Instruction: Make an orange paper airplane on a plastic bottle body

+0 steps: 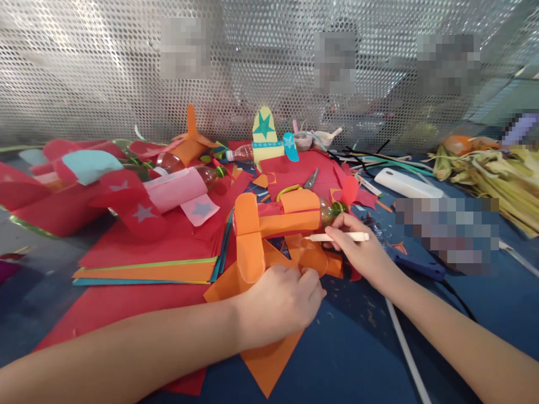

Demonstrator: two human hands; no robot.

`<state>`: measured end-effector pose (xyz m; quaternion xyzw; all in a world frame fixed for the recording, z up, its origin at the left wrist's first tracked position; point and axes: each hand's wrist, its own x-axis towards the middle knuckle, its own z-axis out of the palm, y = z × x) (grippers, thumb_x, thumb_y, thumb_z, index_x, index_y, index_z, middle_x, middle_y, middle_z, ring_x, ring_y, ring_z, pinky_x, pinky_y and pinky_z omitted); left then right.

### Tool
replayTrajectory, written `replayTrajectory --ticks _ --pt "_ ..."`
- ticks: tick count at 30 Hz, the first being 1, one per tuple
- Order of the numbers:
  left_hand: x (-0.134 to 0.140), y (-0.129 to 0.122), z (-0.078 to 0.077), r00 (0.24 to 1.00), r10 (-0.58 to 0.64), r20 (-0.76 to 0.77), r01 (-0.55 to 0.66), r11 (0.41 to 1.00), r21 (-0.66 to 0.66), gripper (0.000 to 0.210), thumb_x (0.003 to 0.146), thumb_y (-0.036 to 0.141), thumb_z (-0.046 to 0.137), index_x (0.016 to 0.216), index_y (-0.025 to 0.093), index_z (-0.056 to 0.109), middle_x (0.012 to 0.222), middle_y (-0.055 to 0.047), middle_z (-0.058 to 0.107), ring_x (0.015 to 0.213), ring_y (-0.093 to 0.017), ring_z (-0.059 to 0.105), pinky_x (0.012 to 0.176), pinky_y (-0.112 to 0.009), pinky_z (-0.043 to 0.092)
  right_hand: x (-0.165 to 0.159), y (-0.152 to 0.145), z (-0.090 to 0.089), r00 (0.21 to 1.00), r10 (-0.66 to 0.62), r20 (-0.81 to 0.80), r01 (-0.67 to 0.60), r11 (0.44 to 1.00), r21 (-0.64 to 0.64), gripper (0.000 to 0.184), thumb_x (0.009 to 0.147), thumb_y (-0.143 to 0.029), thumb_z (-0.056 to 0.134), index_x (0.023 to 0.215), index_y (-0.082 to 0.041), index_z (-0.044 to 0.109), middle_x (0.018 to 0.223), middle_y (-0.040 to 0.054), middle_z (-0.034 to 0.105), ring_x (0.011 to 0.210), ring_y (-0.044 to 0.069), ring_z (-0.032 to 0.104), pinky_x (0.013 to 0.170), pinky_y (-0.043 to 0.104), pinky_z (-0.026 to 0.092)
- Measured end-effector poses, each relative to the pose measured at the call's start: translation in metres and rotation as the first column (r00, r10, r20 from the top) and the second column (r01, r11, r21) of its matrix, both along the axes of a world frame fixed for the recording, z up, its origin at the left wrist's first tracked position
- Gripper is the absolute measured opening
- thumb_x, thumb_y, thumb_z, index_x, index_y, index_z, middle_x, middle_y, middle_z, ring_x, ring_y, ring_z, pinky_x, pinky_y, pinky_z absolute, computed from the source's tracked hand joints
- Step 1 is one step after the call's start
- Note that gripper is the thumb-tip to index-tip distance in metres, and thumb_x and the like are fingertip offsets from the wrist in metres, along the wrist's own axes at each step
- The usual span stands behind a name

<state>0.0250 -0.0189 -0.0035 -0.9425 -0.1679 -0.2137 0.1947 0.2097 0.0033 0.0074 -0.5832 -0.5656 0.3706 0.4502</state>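
My right hand (362, 249) pinches a slim white marker (337, 237), its tip pointing left over orange pieces. Curled into a loose fist, my left hand (280, 303) presses on an orange craft sheet (272, 365); its fingertips are partly hidden. Just beyond both hands lies a plastic bottle wrapped in orange (290, 221), shaped like an airplane, with a rounded orange strip (248, 241) across its left end and a green cap (338, 209) at the right. A star-shaped gap shows dark among the orange pieces by the marker tip.
Stacked coloured sheets (147, 269) lie left, with red and pink bottle planes (172, 188) behind. Scissors (311, 178) rest beyond the orange bottle. To the right are a blue glue gun (421, 266), a white stick (406, 348) and dried husks (501, 179). A perforated metal screen (252, 62) stands behind.
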Motion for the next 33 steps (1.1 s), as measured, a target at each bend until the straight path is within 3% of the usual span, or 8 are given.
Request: replayTrajectory --ticks 10,33 --pt "0.0006 -0.0007 -0.0007 1.0 0.004 0.006 -0.004 1.0 0.002 0.017 0.093 0.018 0.044 0.086 0.009 0.057 0.06 0.0 0.055 0.041 -0.012 0.05 0.034 -0.026 0.032 -0.0016 -0.0013 0.0075 0.997 -0.028 0.069 0.028 1.0 0.002 0.022 0.073 -0.035 0.055 0.059 -0.024 0.041 0.055 -0.0046 0.05 0.052 0.013 0.048 0.053 0.027 0.039" --pt "-0.0005 0.0006 0.0024 1.0 -0.016 -0.002 0.016 1.0 0.008 0.019 0.093 0.018 0.043 0.085 0.01 0.058 0.061 0.0 0.056 0.042 -0.014 0.052 0.034 -0.026 0.035 -0.0013 0.0007 0.0021 0.995 -0.015 -0.099 0.014 1.0 -0.013 0.023 0.073 -0.03 0.057 0.058 -0.024 0.041 0.049 -0.0078 0.041 0.053 0.013 0.052 0.057 0.028 0.044"
